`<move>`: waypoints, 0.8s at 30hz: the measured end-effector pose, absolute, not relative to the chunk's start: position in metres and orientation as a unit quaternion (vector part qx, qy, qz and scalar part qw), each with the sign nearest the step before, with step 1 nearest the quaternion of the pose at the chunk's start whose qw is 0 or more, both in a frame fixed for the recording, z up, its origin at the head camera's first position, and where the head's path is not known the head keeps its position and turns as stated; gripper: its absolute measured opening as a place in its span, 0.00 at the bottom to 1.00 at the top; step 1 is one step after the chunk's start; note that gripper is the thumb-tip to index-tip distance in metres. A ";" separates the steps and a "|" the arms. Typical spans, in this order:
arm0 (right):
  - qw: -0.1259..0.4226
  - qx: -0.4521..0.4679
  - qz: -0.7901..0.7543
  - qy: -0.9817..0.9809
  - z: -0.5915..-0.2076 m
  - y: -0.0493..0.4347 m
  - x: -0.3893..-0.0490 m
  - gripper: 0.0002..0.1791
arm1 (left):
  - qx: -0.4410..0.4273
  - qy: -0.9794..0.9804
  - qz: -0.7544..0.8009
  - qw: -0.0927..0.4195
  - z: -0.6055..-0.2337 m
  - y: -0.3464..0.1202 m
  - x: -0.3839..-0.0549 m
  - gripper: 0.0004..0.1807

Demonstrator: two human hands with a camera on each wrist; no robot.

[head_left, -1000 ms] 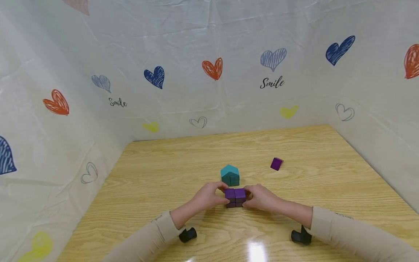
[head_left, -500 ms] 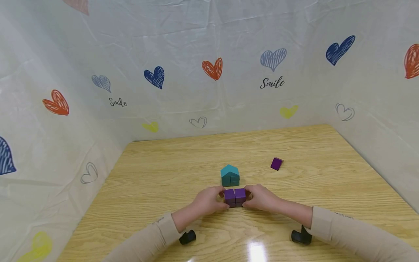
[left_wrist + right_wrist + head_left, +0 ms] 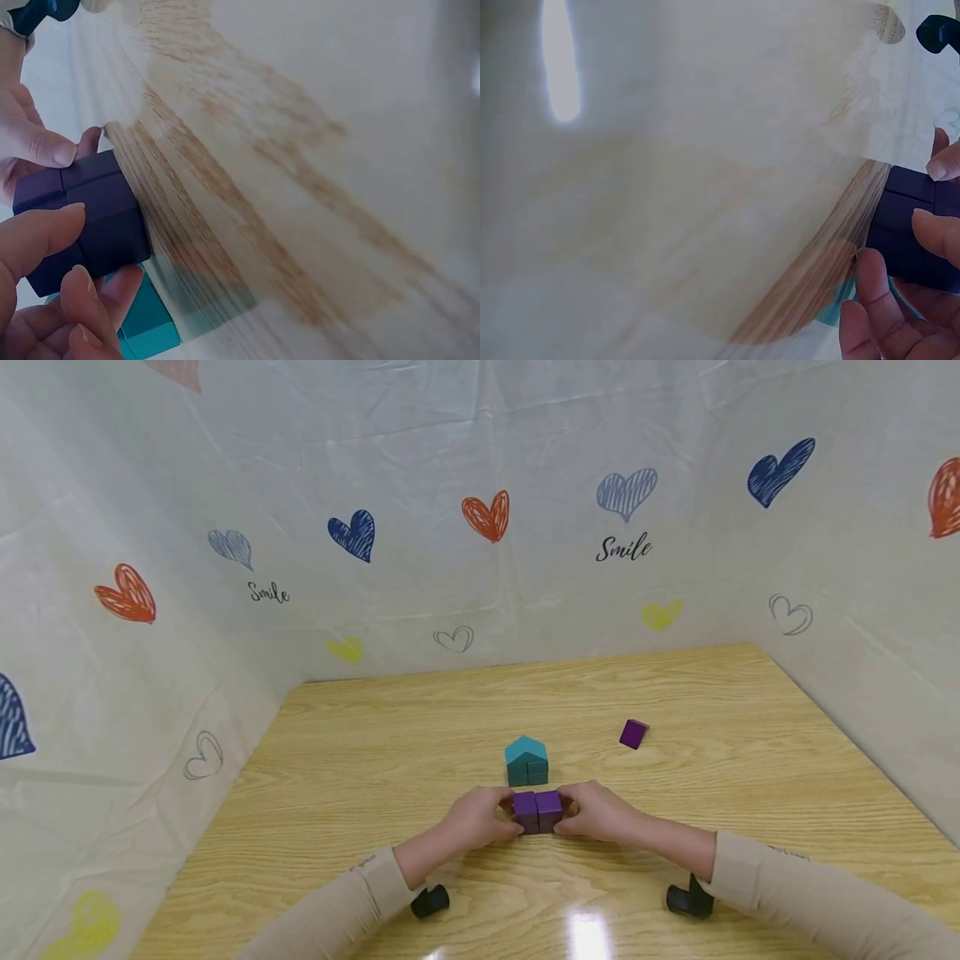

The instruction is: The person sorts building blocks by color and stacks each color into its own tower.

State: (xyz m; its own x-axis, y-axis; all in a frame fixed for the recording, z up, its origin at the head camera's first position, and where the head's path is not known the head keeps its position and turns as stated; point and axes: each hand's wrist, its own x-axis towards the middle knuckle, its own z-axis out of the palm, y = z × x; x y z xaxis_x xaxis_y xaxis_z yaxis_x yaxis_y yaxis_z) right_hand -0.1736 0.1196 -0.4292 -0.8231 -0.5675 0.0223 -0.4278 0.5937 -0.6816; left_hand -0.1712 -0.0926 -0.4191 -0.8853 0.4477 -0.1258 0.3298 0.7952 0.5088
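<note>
A small stack of purple cube blocks (image 3: 526, 807), two columns side by side, stands on the wooden table. My left hand (image 3: 474, 819) grips the left column between thumb and fingers. On the other side, my right hand (image 3: 596, 812) pinches the right column the same way. In the left wrist view the stack (image 3: 112, 221) shows seams between its cubes, with a thumb lying across one face. Right behind it sits a teal block piece (image 3: 527, 762) with a peaked top, shaped like a little house. The right wrist view catches only part of the purple stack (image 3: 904, 225).
A single purple cube (image 3: 633, 734) lies turned at an angle farther back on the right. The wood-grain table (image 3: 375, 735) meets a white sheet (image 3: 405, 602) with printed hearts at the back and sides. Black wrist cameras (image 3: 430, 902) hang under both sleeves.
My left fingers have shifted from the stack's top back corner lower onto its left side. The right hand holds its place, and the left column has moved very slightly.
</note>
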 end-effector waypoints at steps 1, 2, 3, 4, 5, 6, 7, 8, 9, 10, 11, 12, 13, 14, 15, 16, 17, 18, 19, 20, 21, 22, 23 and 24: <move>0.099 -0.281 -0.354 0.886 -0.429 0.120 -0.174 0.13 | 0.206 0.940 0.245 0.121 -0.419 -0.092 -0.171 0.18; 0.100 -0.281 -0.356 0.886 -0.429 0.119 -0.173 0.13 | 0.204 0.940 0.245 0.121 -0.419 -0.092 -0.171 0.18; 0.101 -0.281 -0.356 0.886 -0.428 0.119 -0.173 0.13 | 0.203 0.940 0.244 0.121 -0.419 -0.092 -0.171 0.18; 0.102 -0.280 -0.357 0.885 -0.428 0.119 -0.173 0.13 | 0.202 0.941 0.244 0.121 -0.418 -0.092 -0.171 0.18; 0.104 -0.279 -0.357 0.885 -0.427 0.119 -0.173 0.13 | 0.201 0.941 0.246 0.121 -0.418 -0.092 -0.171 0.18; 0.106 -0.276 -0.358 0.886 -0.427 0.119 -0.173 0.14 | 0.201 0.940 0.247 0.121 -0.419 -0.092 -0.171 0.18; 0.108 -0.273 -0.356 0.887 -0.426 0.119 -0.173 0.15 | 0.200 0.940 0.249 0.121 -0.419 -0.092 -0.171 0.18; 0.109 -0.270 -0.355 0.888 -0.426 0.119 -0.173 0.16 | 0.198 0.939 0.252 0.121 -0.419 -0.093 -0.171 0.18; 0.110 -0.268 -0.354 0.889 -0.426 0.119 -0.172 0.17 | 0.197 0.939 0.254 0.120 -0.420 -0.093 -0.171 0.18; 0.110 -0.264 -0.352 0.891 -0.425 0.120 -0.172 0.17 | 0.196 0.939 0.257 0.119 -0.420 -0.094 -0.171 0.17; 0.109 -0.261 -0.350 0.893 -0.425 0.120 -0.172 0.18 | 0.196 0.939 0.258 0.118 -0.421 -0.094 -0.171 0.17; 0.107 -0.259 -0.348 0.895 -0.425 0.120 -0.172 0.17 | 0.197 0.938 0.259 0.117 -0.422 -0.095 -0.171 0.17; 0.104 -0.259 -0.346 0.896 -0.426 0.120 -0.173 0.17 | 0.197 0.938 0.261 0.116 -0.422 -0.095 -0.171 0.16; 0.101 -0.259 -0.346 0.896 -0.426 0.120 -0.173 0.16 | 0.198 0.937 0.264 0.116 -0.423 -0.095 -0.171 0.16; 0.099 -0.261 -0.345 0.896 -0.426 0.120 -0.173 0.15 | 0.200 0.936 0.265 0.116 -0.423 -0.096 -0.171 0.16; 0.097 -0.261 -0.345 0.896 -0.426 0.120 -0.173 0.15 | 0.201 0.935 0.267 0.116 -0.423 -0.096 -0.171 0.16; 0.095 -0.264 -0.344 0.896 -0.427 0.120 -0.174 0.14 | 0.201 0.935 0.269 0.117 -0.423 -0.096 -0.171 0.16; 0.093 -0.266 -0.343 0.896 -0.427 0.120 -0.174 0.14 | 0.201 0.934 0.272 0.118 -0.423 -0.095 -0.171 0.16; 0.092 -0.267 -0.342 0.896 -0.427 0.119 -0.174 0.13 | 0.201 0.933 0.273 0.118 -0.423 -0.095 -0.171 0.16; 0.091 -0.268 -0.341 0.896 -0.427 0.119 -0.174 0.13 | 0.201 0.933 0.274 0.118 -0.424 -0.095 -0.171 0.16; 0.091 -0.269 -0.338 0.897 -0.427 0.119 -0.174 0.13 | 0.200 0.933 0.275 0.118 -0.424 -0.095 -0.171 0.16; 0.091 -0.267 -0.339 0.897 -0.427 0.119 -0.174 0.13 | 0.201 0.933 0.275 0.117 -0.424 -0.095 -0.171 0.16; 0.091 -0.269 -0.337 0.898 -0.427 0.119 -0.174 0.13 | 0.200 0.933 0.276 0.117 -0.424 -0.095 -0.171 0.15; 0.092 -0.268 -0.338 0.898 -0.427 0.118 -0.174 0.13 | 0.200 0.932 0.277 0.117 -0.424 -0.095 -0.171 0.15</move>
State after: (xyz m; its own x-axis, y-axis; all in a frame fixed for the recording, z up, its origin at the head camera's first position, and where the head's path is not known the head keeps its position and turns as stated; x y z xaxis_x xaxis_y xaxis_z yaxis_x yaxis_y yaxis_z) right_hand -0.1742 0.1185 -0.4271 -0.8398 -0.5427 0.0155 -0.4182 0.6284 -0.6559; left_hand -0.1708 -0.0950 -0.4242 -0.8924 0.4386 -0.1063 0.3091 0.7657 0.5641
